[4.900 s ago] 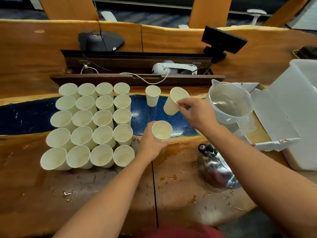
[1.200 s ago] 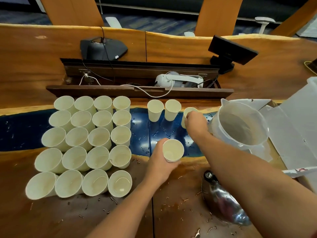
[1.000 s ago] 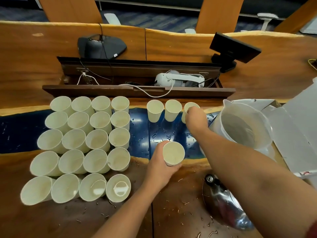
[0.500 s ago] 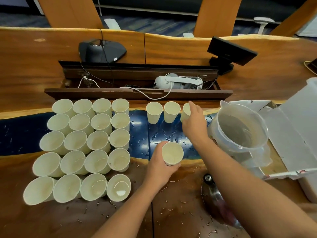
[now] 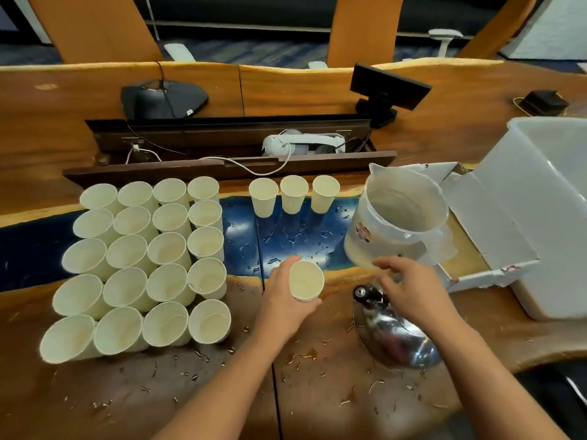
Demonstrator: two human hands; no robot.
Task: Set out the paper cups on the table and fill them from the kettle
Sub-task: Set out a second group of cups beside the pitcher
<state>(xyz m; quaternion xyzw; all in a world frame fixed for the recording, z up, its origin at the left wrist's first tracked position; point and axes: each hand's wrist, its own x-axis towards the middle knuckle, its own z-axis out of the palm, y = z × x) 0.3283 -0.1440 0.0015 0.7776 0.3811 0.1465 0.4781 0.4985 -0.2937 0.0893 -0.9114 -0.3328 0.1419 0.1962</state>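
Now I see my left hand (image 5: 287, 301) wrapped around a stack of paper cups (image 5: 306, 281), with fingers and thumb curled around its sides. The stack stands upright, just left of the steel kettle (image 5: 397, 338), and its open top faces me. My right hand (image 5: 409, 289) hangs over the kettle's black knob (image 5: 365, 295). Its fingers are loose and a bit spread, and they hold nothing. I cannot tell if the hand touches the kettle.

The kettle sits on the wooden table (image 5: 95, 401), close to my edge. Right behind the kettle stands a clear plastic jug (image 5: 400, 217) with some water in it. Three single cups (image 5: 293, 193) stand in a row behind the stack, on the blue strip (image 5: 241, 227) of the table, to the left of the jug. They stand close together but apart from each other.

Far left of the kettle there is a big block of cups (image 5: 139, 258), four across and five deep, packed tight and touching. Small drops of water lie on the table around the kettle and on the blue strip.

To the right of the kettle is an open white cardboard box (image 5: 489, 223), and beside that a big white plastic tub (image 5: 546, 198). Behind the three cups runs a dark cable tray (image 5: 222, 144) with a white device (image 5: 301, 144) and a white cord (image 5: 254, 166) in it.
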